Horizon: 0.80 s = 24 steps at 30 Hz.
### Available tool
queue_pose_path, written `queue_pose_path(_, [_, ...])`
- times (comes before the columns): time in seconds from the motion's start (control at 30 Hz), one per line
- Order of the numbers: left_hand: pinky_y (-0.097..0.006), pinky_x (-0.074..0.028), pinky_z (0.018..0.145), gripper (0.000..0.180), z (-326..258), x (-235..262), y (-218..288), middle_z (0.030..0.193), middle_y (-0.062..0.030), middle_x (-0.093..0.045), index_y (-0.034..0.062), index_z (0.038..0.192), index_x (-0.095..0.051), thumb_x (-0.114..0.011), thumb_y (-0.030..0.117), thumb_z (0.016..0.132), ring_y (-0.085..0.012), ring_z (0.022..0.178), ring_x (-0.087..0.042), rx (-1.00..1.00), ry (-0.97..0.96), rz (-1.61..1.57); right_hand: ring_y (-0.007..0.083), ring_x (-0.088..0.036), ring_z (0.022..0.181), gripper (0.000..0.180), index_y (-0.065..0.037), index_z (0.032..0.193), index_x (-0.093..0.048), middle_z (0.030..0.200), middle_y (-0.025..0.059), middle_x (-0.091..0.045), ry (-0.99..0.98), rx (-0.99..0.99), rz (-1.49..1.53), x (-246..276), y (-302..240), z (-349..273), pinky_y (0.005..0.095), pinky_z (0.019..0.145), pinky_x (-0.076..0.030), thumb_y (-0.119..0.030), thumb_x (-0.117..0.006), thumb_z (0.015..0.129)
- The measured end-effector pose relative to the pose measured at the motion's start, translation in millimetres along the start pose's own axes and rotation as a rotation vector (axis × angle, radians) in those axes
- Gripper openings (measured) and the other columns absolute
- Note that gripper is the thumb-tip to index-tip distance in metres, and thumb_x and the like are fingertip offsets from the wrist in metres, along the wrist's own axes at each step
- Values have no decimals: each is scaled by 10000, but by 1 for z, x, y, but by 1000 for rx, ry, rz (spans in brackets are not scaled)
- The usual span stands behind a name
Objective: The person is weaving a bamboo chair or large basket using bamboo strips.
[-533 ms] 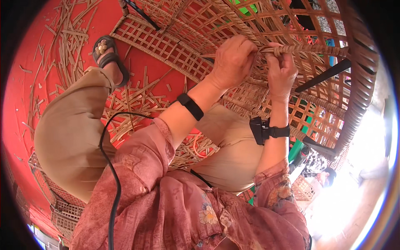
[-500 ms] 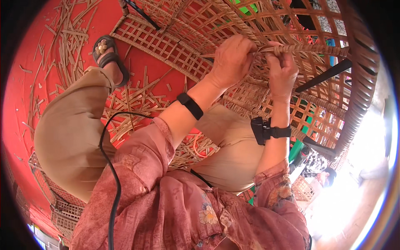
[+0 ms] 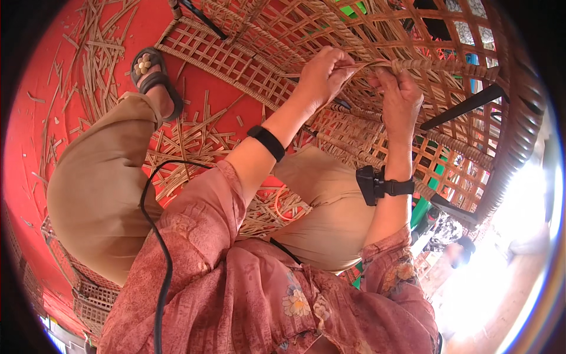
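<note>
Single head-worn fisheye, looking steeply down, close over lap, hands, wicker lattice [image 3: 330, 41]; red floor [image 3: 35, 135] beyond.

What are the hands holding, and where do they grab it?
Both hands pinch a thin cane strip at the woven basket's rim: the left hand grips its near end, the right hand holds it against the rim.

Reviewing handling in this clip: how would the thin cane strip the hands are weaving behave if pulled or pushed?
The cane strip curves between the left hand and right hand, so it probably flexes rather than snaps. It looks thin, so likely light. Pushed endwise, it would probably buckle; cut pieces litter the floor.
</note>
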<state>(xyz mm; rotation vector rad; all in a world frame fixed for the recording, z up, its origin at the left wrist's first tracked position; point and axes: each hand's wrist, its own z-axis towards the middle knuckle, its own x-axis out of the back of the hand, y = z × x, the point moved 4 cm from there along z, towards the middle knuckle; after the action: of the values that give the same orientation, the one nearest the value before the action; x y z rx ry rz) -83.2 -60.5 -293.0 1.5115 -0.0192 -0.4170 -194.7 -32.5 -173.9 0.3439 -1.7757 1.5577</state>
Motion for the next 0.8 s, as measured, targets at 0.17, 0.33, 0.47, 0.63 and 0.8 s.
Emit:
queue_pose_path(0.17, [-251,-466,806,95,7,-1,-12,930,-41,-612,3,955,-607,-601,66,884,-101,886,-564,240,-139,-200,116,-653,690,162,35,847,-640,720,66,-664,65,14,-30,0,1,0,242,618,-486,-122,-613,874])
queue_pose_path(0.33, [-246,-469,799,122,10,4,-5,921,-49,-612,5,969,-588,-615,77,874,-103,863,-573,225,-178,-77,108,-649,677,166,40,829,-638,715,71,-667,83,-9,-55,-1,-1,1,242,615,-484,-121,-616,863])
queue_pose_path(0.47, [-262,-491,760,154,7,0,2,903,-45,-607,26,980,-575,-648,63,849,-116,836,-587,16,-67,-54,99,-637,658,152,38,813,-641,704,77,-673,122,19,-41,-3,1,1,242,613,-485,-108,-612,841])
queue_pose_path(0.63, [-350,-501,632,168,-1,-7,24,840,-104,-593,56,918,-620,-693,91,770,-282,792,-622,-141,185,20,94,-632,650,128,37,816,-643,701,82,-677,147,20,-29,-6,-3,0,237,617,-490,-85,-602,819])
queue_pose_path(0.8, [-343,-488,636,126,4,-9,25,818,-85,-590,40,894,-627,-678,88,790,-265,765,-608,-260,157,137,104,-644,714,126,35,863,-648,778,78,-681,56,-21,77,-2,1,0,247,651,-517,-80,-597,849])
